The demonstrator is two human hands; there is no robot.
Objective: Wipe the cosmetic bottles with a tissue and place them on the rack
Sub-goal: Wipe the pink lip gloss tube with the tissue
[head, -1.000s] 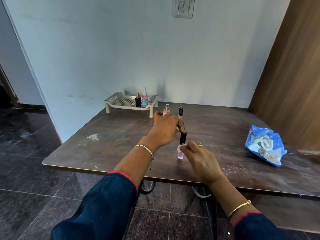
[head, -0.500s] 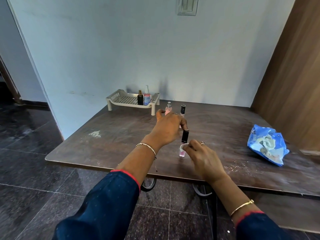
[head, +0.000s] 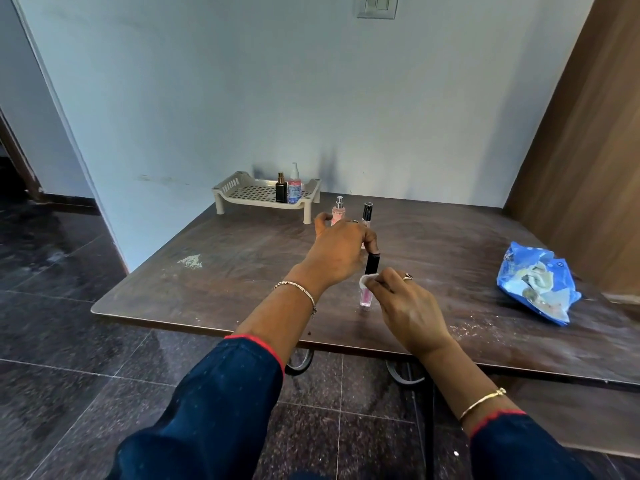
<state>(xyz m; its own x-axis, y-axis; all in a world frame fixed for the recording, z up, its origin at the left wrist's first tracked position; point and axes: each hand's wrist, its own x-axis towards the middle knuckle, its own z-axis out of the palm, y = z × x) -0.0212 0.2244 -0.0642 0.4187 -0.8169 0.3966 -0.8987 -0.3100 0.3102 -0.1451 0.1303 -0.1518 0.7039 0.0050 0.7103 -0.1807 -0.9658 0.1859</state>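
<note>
Item under work: 1 slim tube [head: 365, 298], clear body with pink contents and a long black cap, standing upright on the brown table [head: 242, 265] near its front edge.

Left hand [head: 341, 252]: fingertips pinch the top of the black cap, other fingers loosely spread.

Right hand [head: 405, 306]: thumb and fingers clamp a small white tissue [head: 367, 279] against the tube where cap meets body.

Behind the hands, 2 more items stand upright on the table: a pink spray bottle [head: 338, 212] and a black-capped tube [head: 367, 213].

The cream perforated rack [head: 242, 188] at the wall holds 2: a black bottle [head: 281, 192] and a clear spray bottle [head: 294, 187], just beside each other at its right end.

A crumpled blue packet [head: 536, 282] lies well apart, on the right.
</note>
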